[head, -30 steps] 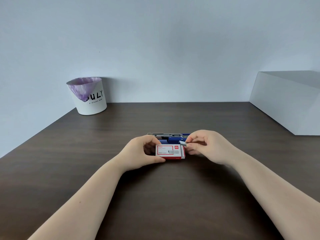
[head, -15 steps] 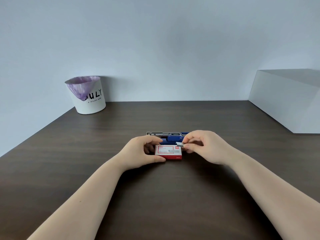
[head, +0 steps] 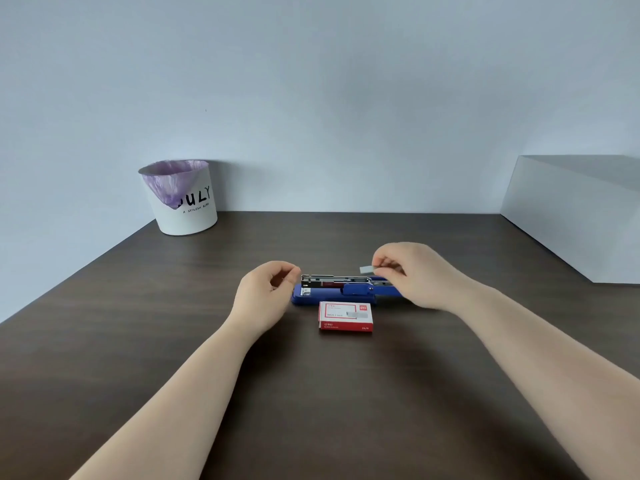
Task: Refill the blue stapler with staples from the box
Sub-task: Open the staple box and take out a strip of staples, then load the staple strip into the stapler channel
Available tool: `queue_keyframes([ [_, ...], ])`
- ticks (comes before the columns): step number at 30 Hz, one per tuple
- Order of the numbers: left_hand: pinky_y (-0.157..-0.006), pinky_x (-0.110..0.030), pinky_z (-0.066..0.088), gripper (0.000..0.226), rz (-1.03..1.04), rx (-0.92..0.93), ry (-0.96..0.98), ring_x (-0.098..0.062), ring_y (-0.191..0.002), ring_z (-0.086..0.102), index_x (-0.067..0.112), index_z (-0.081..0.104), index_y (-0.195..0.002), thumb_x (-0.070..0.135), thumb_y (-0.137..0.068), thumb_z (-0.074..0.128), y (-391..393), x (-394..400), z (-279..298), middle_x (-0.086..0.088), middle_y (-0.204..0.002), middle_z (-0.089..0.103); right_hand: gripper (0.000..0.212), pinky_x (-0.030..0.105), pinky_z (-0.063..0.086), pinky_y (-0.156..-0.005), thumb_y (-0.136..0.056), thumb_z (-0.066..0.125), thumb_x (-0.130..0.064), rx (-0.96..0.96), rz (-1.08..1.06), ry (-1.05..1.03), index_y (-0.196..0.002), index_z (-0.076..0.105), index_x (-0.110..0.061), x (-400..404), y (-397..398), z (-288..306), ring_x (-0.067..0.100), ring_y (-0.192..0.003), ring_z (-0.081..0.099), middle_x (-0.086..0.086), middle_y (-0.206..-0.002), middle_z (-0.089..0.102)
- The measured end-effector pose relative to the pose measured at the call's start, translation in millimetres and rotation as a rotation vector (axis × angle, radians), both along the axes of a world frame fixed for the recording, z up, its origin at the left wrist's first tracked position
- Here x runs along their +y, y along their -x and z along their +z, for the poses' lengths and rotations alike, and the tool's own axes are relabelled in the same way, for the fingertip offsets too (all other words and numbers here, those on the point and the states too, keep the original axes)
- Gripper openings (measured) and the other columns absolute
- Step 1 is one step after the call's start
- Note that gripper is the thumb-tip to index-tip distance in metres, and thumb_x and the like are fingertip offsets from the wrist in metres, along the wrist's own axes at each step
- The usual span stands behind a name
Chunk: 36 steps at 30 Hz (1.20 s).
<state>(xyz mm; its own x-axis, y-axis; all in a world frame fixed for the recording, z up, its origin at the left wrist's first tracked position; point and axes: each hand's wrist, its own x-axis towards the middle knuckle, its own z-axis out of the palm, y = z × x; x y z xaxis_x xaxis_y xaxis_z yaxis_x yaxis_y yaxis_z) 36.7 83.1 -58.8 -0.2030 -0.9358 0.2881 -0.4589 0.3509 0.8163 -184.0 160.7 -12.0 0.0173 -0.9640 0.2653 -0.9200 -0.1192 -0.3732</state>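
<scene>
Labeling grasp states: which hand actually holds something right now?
The right hand: its fingers pinch a small grey metal staple strip above the open blue stapler. The left hand is curled but empty.

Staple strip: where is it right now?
In the head view the staple strip is pinched in the right hand, held just above the open blue stapler, behind the red staple box.

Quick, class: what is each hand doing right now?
Left hand: loosely curled, empty, beside the blue stapler.
Right hand: pinching a staple strip above the stapler.
</scene>
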Motion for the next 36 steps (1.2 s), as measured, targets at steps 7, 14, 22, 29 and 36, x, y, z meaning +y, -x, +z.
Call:
queue_keyframes([
  [7,-0.087,-0.026,0.045,0.021,0.083,-0.094,-0.01,-0.017,-0.095,0.061,0.017,0.067,-0.105,0.021,-0.091,0.052,-0.3,-8.9,-2.5,-0.001,-0.106,0.068,0.015,0.027,0.039,-0.072,-0.093,0.049,-0.019,0.152,0.007,-0.091,-0.093,0.062,-0.013,-17.9,-7.7,-6.3,0.019,-0.084,0.054,0.0,-0.091,0.059],
  [14,-0.085,-0.022,0.042,0.023,0.022,-0.195,-0.028,-0.013,-0.093,0.06,0.018,0.066,-0.11,0.019,-0.09,0.053,4.0,-10.1,-3.5,0.001,-0.11,0.069,0.014,0.026,0.037,-0.071,-0.092,0.05,-0.018,0.138,0.0,-0.087,-0.092,0.063,-0.012,-20.1,-9.5,-5.9,0.019,-0.083,0.055,0.003,-0.091,0.062],
  [22,-0.093,-0.028,0.045,0.024,0.005,-0.244,-0.037,-0.016,-0.104,0.061,0.02,0.067,-0.11,0.021,-0.09,0.053,2.9,-8.5,-2.6,0.002,-0.112,0.07,0.011,0.03,0.049,-0.079,-0.09,0.057,-0.019,0.044,-0.021,-0.107,-0.095,0.064,-0.012,-26.1,-16.7,-0.3,0.021,-0.086,0.062,0.004,-0.094,0.069],
  [29,-0.092,-0.027,0.045,0.024,-0.003,-0.246,-0.031,-0.016,-0.105,0.062,0.02,0.068,-0.109,0.021,-0.09,0.053,2.5,-8.4,-1.5,0.002,-0.112,0.071,0.013,0.027,0.044,-0.072,-0.091,0.054,-0.018,0.1,0.033,-0.081,-0.094,0.065,-0.011,-27.6,-20.8,0.2,0.018,-0.08,0.057,0.004,-0.092,0.067],
  [36,-0.088,-0.023,0.043,0.023,-0.009,-0.265,-0.017,-0.017,-0.103,0.062,0.02,0.068,-0.108,0.021,-0.089,0.055,2.4,-10.3,-2.9,0.002,-0.112,0.071,0.014,0.023,0.038,-0.071,-0.092,0.053,-0.019,0.127,0.06,-0.054,-0.091,0.065,-0.013,-26.3,-16.0,-4.2,0.013,-0.08,0.055,0.0,-0.091,0.064],
])
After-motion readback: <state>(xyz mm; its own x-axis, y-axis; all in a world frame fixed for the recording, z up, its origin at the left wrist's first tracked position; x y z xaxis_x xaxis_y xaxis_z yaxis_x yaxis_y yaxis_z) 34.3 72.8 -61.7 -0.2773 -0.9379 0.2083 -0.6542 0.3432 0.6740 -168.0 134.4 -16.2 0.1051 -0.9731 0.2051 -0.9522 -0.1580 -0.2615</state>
